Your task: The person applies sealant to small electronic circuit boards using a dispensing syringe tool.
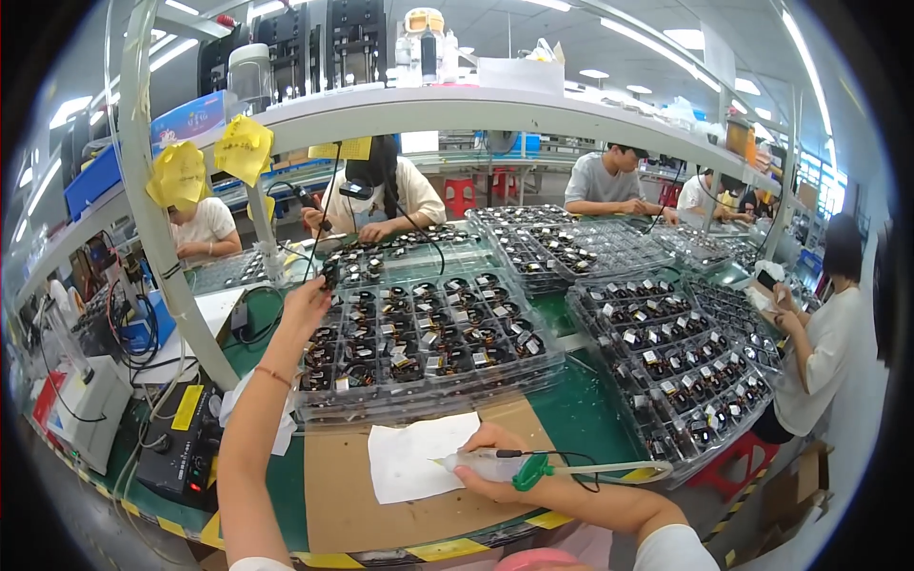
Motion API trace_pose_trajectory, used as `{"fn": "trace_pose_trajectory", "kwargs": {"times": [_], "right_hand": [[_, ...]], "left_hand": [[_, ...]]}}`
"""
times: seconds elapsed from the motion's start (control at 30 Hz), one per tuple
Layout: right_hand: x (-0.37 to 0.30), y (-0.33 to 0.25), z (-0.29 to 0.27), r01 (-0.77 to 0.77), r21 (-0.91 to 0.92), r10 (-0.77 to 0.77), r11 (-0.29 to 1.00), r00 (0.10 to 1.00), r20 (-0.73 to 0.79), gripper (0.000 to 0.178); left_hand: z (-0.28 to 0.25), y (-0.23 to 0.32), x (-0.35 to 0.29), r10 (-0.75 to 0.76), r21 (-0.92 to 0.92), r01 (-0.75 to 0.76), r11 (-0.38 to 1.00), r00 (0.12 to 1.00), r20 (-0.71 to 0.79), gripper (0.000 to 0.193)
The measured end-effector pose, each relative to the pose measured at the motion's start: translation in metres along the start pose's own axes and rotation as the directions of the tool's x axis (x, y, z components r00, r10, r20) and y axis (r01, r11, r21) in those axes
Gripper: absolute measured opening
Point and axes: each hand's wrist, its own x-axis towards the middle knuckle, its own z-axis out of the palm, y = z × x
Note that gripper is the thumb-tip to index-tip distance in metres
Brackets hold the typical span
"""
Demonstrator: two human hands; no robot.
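Note:
My left hand (pixel 307 305) reaches out to the far left corner of a clear plastic tray (pixel 433 379). Its fingers are pinched at a small black part (pixel 330 275) with wires, mostly hidden by the fingertips. Rows of similar small black parts with white labels fill the tray's compartments. Down in front, my right hand (pixel 490 464) is wrapped around a clear dispensing syringe (pixel 495 466) with a green cap and an air tube. The syringe's tip points left over a white sheet of paper (pixel 405 468), which lies on a brown cardboard sheet (pixel 347 514).
More filled trays (pixel 666 362) stand stacked to the right and at the back. A black control box (pixel 179 447) with cables sits at the left, beside a metal shelf post (pixel 176 257). The shelf (pixel 495 109) crosses overhead. Several people work around the bench, one standing at right.

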Motion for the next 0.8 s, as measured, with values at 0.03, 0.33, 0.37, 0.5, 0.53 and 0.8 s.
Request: {"fn": "trace_pose_trajectory", "kwargs": {"times": [0.03, 0.33, 0.37, 0.5, 0.53, 0.8], "right_hand": [[-0.001, 0.0, -0.001, -0.007, 0.007, 0.007, 1.0, 1.0, -0.012, 0.023], [-0.004, -0.008, -0.007, -0.089, 0.053, 0.087, 0.995, 0.996, 0.032, 0.024], [-0.007, -0.005, -0.007, -0.093, 0.016, 0.092, 0.996, 0.995, 0.05, 0.025], [-0.005, -0.001, -0.005, -0.1, 0.006, 0.1, 0.995, 0.994, 0.052, 0.03], [-0.005, 0.0, -0.002, -0.138, 0.015, 0.136, 0.99, 0.988, 0.073, 0.03], [0.0, 0.005, -0.007, -0.282, -0.03, 0.283, 0.959, 0.955, 0.086, 0.033]], "left_hand": [[0.008, 0.007, -0.021, -0.039, -0.574, 0.146, 0.805, 0.98, 0.194, 0.023], [0.041, 0.015, -0.247, 0.019, -0.571, 0.661, 0.486, 0.645, 0.764, 0.025], [0.04, 0.009, -0.262, -0.009, -0.502, 0.668, 0.55, 0.605, 0.796, 0.025], [0.044, -0.017, -0.297, -0.141, -0.311, 0.674, 0.67, 0.527, 0.838, 0.022], [0.041, -0.022, -0.301, -0.161, -0.323, 0.696, 0.641, 0.534, 0.83, 0.022], [0.047, -0.032, -0.299, -0.33, -0.048, 0.61, 0.791, 0.491, 0.806, 0.025]]}}
